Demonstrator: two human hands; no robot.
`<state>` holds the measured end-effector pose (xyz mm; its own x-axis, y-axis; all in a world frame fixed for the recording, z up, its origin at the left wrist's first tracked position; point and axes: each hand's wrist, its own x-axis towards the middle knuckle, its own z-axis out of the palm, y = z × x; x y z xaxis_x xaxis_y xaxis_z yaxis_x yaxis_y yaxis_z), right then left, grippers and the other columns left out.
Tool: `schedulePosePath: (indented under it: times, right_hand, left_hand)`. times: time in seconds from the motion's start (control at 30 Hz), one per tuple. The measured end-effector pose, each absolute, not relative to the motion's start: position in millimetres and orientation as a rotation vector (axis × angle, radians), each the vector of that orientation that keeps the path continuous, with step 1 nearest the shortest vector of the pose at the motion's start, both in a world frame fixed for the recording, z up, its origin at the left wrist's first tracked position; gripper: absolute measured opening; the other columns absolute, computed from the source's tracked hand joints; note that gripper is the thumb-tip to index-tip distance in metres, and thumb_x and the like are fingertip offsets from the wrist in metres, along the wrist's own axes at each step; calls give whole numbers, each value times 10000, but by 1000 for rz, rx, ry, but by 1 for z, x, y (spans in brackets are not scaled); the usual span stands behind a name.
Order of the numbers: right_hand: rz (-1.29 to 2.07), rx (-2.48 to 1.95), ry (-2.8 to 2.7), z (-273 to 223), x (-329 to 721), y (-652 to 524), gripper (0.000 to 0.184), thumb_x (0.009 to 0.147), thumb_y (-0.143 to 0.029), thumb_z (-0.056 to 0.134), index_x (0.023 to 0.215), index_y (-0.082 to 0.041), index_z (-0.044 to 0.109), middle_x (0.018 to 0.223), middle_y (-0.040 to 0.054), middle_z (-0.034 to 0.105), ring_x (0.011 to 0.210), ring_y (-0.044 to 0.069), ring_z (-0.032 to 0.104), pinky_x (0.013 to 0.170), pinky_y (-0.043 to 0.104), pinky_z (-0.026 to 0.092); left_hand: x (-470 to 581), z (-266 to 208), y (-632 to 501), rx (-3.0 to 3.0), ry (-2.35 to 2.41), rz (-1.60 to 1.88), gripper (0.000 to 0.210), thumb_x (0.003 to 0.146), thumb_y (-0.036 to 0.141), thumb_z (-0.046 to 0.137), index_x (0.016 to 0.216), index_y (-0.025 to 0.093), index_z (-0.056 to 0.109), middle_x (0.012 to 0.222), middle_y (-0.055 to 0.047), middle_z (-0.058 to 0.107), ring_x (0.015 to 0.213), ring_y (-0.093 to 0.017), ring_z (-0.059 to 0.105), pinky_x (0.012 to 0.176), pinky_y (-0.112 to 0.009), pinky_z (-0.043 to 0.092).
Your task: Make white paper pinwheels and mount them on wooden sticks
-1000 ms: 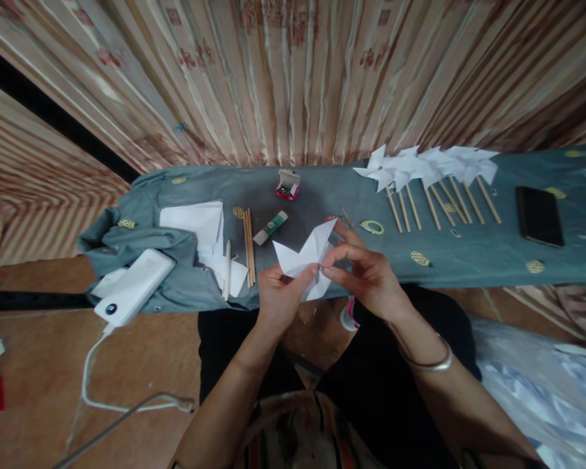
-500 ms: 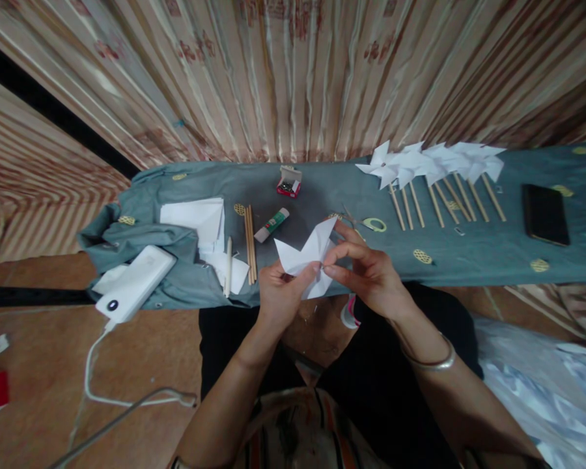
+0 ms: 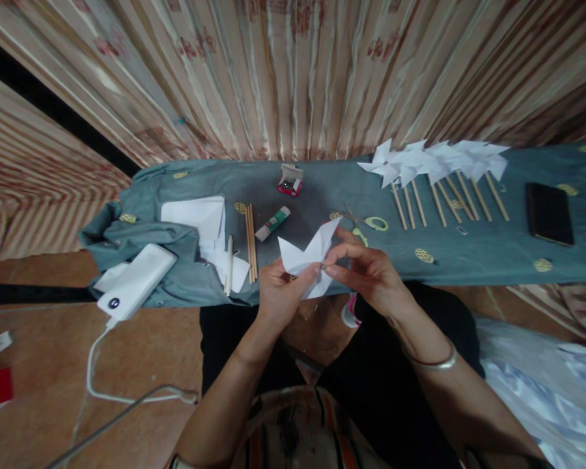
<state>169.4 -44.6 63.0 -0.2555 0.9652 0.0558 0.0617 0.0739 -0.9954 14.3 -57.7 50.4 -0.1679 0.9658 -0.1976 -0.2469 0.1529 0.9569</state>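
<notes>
A white paper pinwheel [image 3: 300, 257] with folded points is held over the near edge of the table. My left hand [image 3: 280, 293] is closed on its lower left side, thumb pressed near the middle. At that middle, my right hand [image 3: 366, 270] pinches a tiny shiny thumbtack [image 3: 323, 266], mostly covered by the fingertips. Behind my right hand lie scissors [image 3: 375, 223] with light green handles. A glue stick [image 3: 272, 223] and several wooden sticks [image 3: 251, 244] rest left of the pinwheel. Farther back stands an open small red box [image 3: 290, 184] with metal bits inside.
Several finished pinwheels [image 3: 434, 163] on sticks lie in a row at the back right, beside a black phone [image 3: 549, 213]. On the left are paper sheets [image 3: 195, 212], a white pen [image 3: 229, 267] and a white power bank [image 3: 139, 280] with a cable. A curtain [image 3: 293, 85] hangs behind the table.
Both hands stay at the pinwheel with nearly the same grip. The small shiny piece at its middle shows a little more between my right fingertips. The view has shifted slightly.
</notes>
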Motion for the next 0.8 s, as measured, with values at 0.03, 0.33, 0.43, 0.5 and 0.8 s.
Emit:
schedulePosePath:
  times: [0.03,0.33,0.43,0.5,0.8]
  right_hand:
    - [1316,-1079,-1471,62,169,-45,235,785,-477,718,756,-248,677,1233,35,638,1281,245,501,1120,424,322]
    - [1372,-1084,-1425,57,166,-45,199,788,-430,721,758,-239,671,1306,37,604,1316,257,467,1067,423,383]
    - [1385,-1070,-1406,55,166,-45,196,784,-421,727,760,-234,675,1353,38,577,1338,267,448,1068,428,386]
    - [1390,-1059,-1392,54,165,-45,191,779,-414,734,765,-233,677,1350,41,579,1338,268,449,1076,431,379]
    - [1276,-1020,-1213,48,157,-47,347,673,-341,834,950,-249,645,1251,50,621,1183,232,574,1053,405,416]
  left_hand:
    - [14,50,-58,815,1244,1313,185,539,257,849,677,163,770,689,-19,746,596,-154,646,596,-250,516]
    - [8,47,-60,809,1200,1289,234,518,259,874,707,159,776,755,-36,756,702,-186,682,693,-265,532]
    - [7,46,-59,827,1191,1277,245,518,261,876,718,158,778,757,-40,759,713,-194,687,698,-272,537]
    - [7,45,-59,841,1183,1281,237,535,269,868,726,159,781,756,-40,762,696,-187,684,688,-271,541]
    - [8,45,-59,803,1137,1274,300,519,340,882,732,155,779,739,-40,764,629,-173,675,646,-291,560]
